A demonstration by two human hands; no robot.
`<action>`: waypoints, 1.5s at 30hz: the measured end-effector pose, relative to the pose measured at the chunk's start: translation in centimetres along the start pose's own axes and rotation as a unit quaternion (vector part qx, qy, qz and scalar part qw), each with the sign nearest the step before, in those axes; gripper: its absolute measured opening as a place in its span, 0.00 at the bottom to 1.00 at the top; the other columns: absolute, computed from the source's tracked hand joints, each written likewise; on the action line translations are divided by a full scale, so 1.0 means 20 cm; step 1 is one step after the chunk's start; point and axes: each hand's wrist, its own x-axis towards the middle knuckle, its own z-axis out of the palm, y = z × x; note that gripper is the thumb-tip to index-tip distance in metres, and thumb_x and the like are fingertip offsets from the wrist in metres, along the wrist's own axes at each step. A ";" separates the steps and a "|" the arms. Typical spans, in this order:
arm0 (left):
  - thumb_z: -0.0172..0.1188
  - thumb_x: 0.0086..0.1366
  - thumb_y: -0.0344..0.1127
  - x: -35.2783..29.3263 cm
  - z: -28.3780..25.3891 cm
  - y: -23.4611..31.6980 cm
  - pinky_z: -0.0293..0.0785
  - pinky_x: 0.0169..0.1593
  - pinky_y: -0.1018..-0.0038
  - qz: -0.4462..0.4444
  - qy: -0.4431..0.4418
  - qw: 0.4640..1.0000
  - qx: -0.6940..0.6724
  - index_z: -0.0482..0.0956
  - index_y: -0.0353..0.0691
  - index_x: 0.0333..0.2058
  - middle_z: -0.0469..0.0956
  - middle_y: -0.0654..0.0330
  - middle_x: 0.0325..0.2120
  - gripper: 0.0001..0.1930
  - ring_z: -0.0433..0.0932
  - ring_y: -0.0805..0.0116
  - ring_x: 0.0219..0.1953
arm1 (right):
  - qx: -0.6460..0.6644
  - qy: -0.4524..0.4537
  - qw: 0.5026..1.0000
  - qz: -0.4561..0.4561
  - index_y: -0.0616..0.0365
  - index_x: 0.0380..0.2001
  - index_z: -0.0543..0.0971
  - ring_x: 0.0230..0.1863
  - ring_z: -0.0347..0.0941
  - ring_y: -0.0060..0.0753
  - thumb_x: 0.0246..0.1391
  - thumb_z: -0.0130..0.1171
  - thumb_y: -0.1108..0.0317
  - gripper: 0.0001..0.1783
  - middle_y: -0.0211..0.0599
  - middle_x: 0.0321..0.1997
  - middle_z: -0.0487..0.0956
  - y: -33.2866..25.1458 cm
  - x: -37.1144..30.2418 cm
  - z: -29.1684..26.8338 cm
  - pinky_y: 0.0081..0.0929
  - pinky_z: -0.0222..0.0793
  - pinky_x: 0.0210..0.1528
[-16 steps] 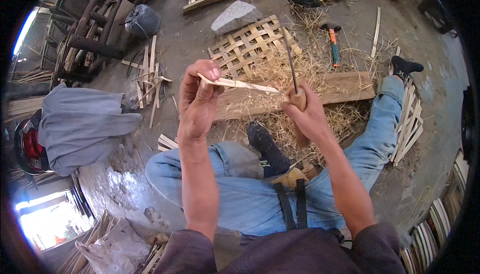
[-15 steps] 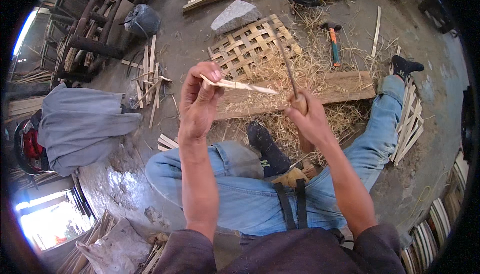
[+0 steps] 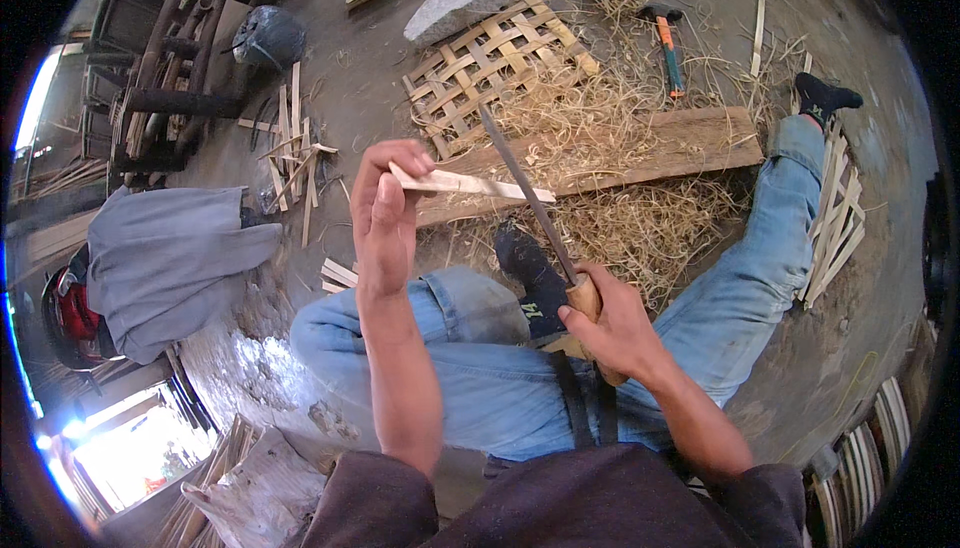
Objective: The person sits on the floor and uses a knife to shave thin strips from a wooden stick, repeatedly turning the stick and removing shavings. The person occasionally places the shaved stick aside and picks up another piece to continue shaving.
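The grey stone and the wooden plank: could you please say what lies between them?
In the head view, a woven panel and loose shavings lie between the stone and the plank.

Cream is being shown by the thin flat wooden strip [image 3: 470, 185], dark grey by the long metal blade [image 3: 525, 183], tan by the rounded wooden handle [image 3: 584, 297]; criss-cross weave is being displayed by the straw-yellow slat panel [image 3: 497, 60].

Gap between left hand [image 3: 385, 231] and blade [image 3: 540, 216], wooden strip [image 3: 452, 183] across it
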 end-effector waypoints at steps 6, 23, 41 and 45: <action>0.61 0.63 0.49 -0.06 0.07 0.08 0.74 0.41 0.79 -0.033 0.108 0.993 0.016 0.72 0.40 0.43 0.70 0.64 0.40 0.20 0.72 0.78 0.41 | 0.033 0.001 0.999 -0.008 0.64 0.50 0.67 0.37 0.77 0.54 0.53 0.59 0.61 0.25 0.56 0.34 0.78 -0.08 -0.04 -0.05 0.39 0.71 0.42; 0.61 0.63 0.47 -0.18 0.10 0.10 0.78 0.37 0.80 0.014 0.161 0.979 0.122 0.71 0.39 0.44 0.72 0.64 0.37 0.19 0.75 0.76 0.36 | 0.043 -0.116 0.989 -0.083 0.69 0.46 0.68 0.31 0.76 0.56 0.59 0.52 0.55 0.25 0.56 0.27 0.77 -0.18 -0.09 0.06 0.42 0.70 0.37; 0.63 0.62 0.46 -0.18 0.09 0.08 0.75 0.34 0.78 0.019 0.189 0.971 0.145 0.68 0.43 0.36 0.69 0.66 0.32 0.16 0.72 0.77 0.28 | 0.022 -0.060 0.997 -0.042 0.67 0.47 0.65 0.36 0.74 0.68 0.60 0.53 0.57 0.23 0.63 0.30 0.76 -0.06 -0.01 0.20 0.54 0.69 0.37; 0.66 0.59 0.45 -0.18 0.06 0.07 0.76 0.32 0.80 0.030 0.226 0.966 0.124 0.67 0.39 0.32 0.69 0.65 0.27 0.19 0.74 0.76 0.24 | 0.021 -0.012 1.000 -0.010 0.68 0.46 0.66 0.35 0.74 0.67 0.59 0.54 0.56 0.24 0.63 0.30 0.77 0.02 0.05 0.22 0.54 0.69 0.36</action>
